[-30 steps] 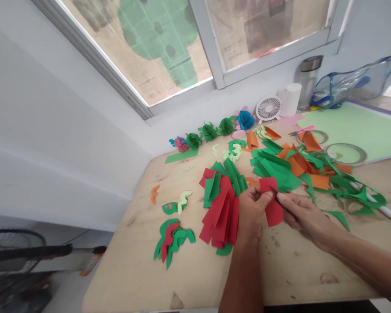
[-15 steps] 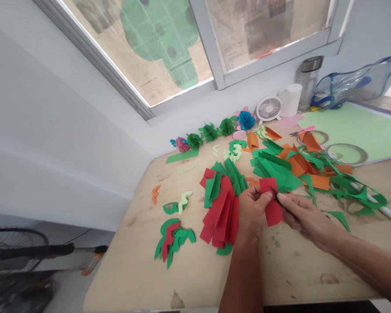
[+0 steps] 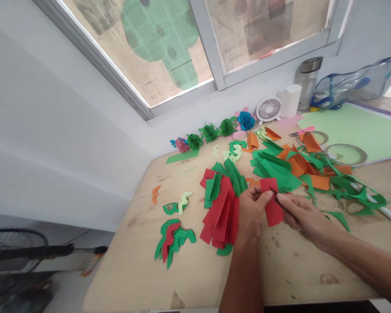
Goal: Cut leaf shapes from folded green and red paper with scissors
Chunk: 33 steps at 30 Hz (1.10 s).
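Note:
My left hand [image 3: 254,204] pinches a folded red paper piece [image 3: 273,213] between thumb and fingers, holding it upright above the table. My right hand [image 3: 298,213] is closed on small dark scissors [image 3: 274,191]; only the blades show, lying against the paper's right side, and the handles are hidden by my fingers. The paper's lower right corner is rounded. Just left of my left hand lies a fanned stack of red paper pieces [image 3: 220,213], with green folded pieces [image 3: 233,176] behind it.
Cut green and red wavy shapes [image 3: 174,239] lie at left. Green and orange scraps [image 3: 299,165], tape rolls [image 3: 345,154] and pink-handled pliers or scissors [image 3: 304,130] spread at right. Honeycomb paper turtles [image 3: 209,131], a small fan [image 3: 269,108] and a glass bottle [image 3: 308,84] line the wall.
The red paper's lower right corner, squarer before, now looks rounded. Both hands stay in nearly the same place, the scissors still against the paper.

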Each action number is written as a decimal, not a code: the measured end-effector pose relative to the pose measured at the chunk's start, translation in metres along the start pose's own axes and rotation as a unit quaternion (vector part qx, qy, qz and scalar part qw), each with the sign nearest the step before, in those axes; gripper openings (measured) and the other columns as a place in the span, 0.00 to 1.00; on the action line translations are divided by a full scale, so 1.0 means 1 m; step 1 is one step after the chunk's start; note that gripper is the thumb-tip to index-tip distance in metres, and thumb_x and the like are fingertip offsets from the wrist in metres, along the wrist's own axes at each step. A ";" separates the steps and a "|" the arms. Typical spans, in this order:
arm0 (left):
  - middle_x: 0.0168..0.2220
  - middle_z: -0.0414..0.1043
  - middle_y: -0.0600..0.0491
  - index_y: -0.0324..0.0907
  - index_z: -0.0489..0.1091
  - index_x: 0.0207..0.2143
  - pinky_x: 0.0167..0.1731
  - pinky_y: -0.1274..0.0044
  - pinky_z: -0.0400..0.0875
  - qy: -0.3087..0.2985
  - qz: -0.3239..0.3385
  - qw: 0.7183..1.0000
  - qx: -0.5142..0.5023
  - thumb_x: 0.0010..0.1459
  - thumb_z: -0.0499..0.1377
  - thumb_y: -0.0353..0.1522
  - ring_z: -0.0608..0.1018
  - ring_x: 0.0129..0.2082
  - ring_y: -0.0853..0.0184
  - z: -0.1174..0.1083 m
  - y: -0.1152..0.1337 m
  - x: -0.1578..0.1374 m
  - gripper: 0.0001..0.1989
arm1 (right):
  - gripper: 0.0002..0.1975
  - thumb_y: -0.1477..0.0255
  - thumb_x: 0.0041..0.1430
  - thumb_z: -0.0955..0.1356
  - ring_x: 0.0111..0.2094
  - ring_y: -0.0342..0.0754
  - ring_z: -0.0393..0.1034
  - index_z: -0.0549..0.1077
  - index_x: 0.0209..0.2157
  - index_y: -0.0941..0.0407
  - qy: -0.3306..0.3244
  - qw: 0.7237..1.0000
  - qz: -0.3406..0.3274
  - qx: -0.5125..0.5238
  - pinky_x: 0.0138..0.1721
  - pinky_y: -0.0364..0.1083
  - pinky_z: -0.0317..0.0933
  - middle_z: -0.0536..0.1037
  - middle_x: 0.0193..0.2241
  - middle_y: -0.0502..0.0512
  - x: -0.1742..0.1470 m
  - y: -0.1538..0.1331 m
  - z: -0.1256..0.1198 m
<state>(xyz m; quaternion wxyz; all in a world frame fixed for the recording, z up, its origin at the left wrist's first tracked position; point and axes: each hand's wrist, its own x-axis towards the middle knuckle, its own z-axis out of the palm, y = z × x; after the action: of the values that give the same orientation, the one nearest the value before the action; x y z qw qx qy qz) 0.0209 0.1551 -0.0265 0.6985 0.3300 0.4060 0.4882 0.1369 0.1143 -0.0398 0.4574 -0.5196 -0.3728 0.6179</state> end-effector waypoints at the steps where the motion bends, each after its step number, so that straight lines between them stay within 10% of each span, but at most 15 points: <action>1: 0.23 0.73 0.54 0.38 0.71 0.24 0.30 0.78 0.67 0.011 0.002 1.000 -0.003 0.40 0.66 0.32 0.72 0.23 0.72 0.000 -0.001 0.001 0.08 | 0.23 0.50 0.55 0.65 0.17 0.40 0.39 0.58 0.21 0.53 -0.004 1.000 0.000 0.002 0.19 0.43 0.33 0.51 0.15 0.42 0.000 0.000 0.000; 33: 0.20 0.68 0.57 0.39 0.68 0.21 0.29 0.80 0.64 0.045 0.028 0.998 0.024 0.41 0.65 0.33 0.68 0.21 0.74 0.002 0.004 0.001 0.09 | 0.24 0.51 0.55 0.66 0.17 0.39 0.41 0.59 0.20 0.54 0.004 1.000 0.001 0.028 0.18 0.42 0.34 0.52 0.15 0.42 0.000 0.002 0.002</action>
<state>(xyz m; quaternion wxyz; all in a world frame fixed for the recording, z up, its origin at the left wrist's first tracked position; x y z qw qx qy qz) 0.0211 0.1569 -0.0228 0.6574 0.3353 0.4395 0.5121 0.1350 0.1136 -0.0409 0.4728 -0.5094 -0.3535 0.6261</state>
